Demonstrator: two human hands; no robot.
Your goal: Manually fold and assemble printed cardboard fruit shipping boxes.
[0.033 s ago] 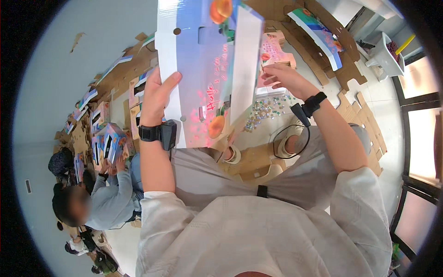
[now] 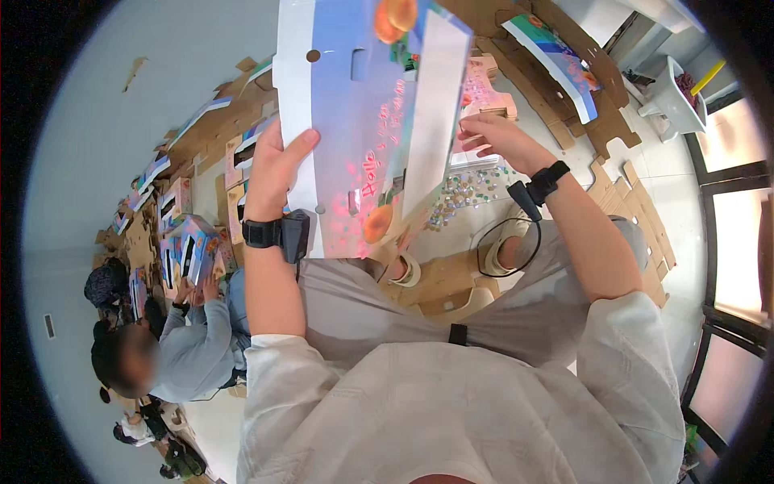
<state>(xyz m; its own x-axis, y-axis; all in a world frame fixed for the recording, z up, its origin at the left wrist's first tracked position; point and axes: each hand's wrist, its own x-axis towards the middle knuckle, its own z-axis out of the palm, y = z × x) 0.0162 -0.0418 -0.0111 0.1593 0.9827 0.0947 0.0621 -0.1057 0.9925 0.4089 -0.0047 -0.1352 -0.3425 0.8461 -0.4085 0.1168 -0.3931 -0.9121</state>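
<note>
A printed cardboard box sheet [image 2: 339, 153], blue and pink with orange flowers, stands upright before me. It has a white strip along its left side, cut-out slots and a folded white panel [image 2: 435, 105] on the right. My left hand [image 2: 276, 165] grips the white left edge, thumb on the front and the other fingers hidden behind. My right hand [image 2: 504, 141] is beside the right edge of the sheet, fingers apart and slightly bent, holding nothing; whether its fingertips touch the edge I cannot tell. Black bands with small devices circle both wrists.
Beyond the sheet, a pink printed cardboard piece [image 2: 486, 89] lies on a white stack, with many small shiny pieces [image 2: 463, 198] scattered below. Flat brown cardboard [image 2: 633, 206] lies at right, near a white stool [image 2: 676, 93]. A co-worker [image 2: 197, 343] handles printed boxes at left.
The sheet has shifted slightly to the right at its top and right side, and its folded panel has swung a little. Both hands stay almost in place.
</note>
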